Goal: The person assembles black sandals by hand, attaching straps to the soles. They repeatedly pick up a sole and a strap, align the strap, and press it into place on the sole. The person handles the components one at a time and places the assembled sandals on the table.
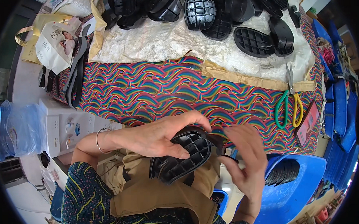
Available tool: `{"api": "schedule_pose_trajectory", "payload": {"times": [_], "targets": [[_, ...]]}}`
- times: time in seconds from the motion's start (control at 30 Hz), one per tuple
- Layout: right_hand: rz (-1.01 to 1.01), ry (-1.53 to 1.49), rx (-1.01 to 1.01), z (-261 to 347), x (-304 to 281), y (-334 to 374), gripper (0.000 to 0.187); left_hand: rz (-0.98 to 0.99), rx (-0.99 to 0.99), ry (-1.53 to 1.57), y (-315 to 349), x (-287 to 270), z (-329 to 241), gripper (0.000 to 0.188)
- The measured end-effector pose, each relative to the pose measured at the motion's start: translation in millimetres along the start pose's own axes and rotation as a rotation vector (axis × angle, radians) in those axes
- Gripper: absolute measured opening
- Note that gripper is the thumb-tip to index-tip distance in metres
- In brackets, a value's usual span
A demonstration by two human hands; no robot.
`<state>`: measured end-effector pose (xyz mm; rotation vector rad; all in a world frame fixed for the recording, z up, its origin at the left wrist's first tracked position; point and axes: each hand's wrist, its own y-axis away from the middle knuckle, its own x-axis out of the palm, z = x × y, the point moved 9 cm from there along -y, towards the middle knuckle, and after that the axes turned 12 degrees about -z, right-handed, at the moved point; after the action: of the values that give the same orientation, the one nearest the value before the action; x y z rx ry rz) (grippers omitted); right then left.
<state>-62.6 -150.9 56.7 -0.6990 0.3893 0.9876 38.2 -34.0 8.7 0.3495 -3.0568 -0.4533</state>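
Above my lap, a black moulded piece with a gridded underside, like a shoe heel or sole part [192,150], is gripped by my left hand [158,137]. My left thumb presses on the grid and the fingers curl over the far edge. To its right, my right hand [245,161] is raised with thumb and fingers apart. A thin dark edge shows near the right thumb; what it belongs to I cannot make out. Beyond my hands, several similar black gridded pieces [252,41] lie heaped on a white sack [150,46].
Scissors [290,99] and a phone [306,123] lie at the right on the patterned cloth [148,86]. A blue basin [300,193] with stacked black pieces stands right of me. At left are a white machine [62,127], a paper bag [54,46] and black strips [75,75].
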Motion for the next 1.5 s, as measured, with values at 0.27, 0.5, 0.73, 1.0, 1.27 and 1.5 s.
{"api": "schedule_pose_trajectory", "payload": {"times": [0.27,0.5,0.73,1.0,1.27,1.5], "targets": [[0.091,0.038,-0.061,-10,17,8,0.026,0.007,-0.035,0.021,2,-1,0,0.071],[-0.123,0.46,-0.642,12,-6,-1,0.034,0.069,0.019,0.007,11,28,-4,0.081],[-0.013,0.321,-0.41,6,2,22,0.035,-0.059,0.051,0.089,15,7,-6,0.063],[-0.051,0.144,-0.238,0,15,45,0.032,-0.127,-0.028,0.149,14,3,1,0.049],[-0.106,-0.008,0.037,-5,31,50,0.034,-0.273,-0.114,0.29,9,-3,9,0.047],[-0.221,-0.077,0.171,-16,34,48,0.025,-0.406,-0.085,0.287,1,-11,8,0.05]]}}
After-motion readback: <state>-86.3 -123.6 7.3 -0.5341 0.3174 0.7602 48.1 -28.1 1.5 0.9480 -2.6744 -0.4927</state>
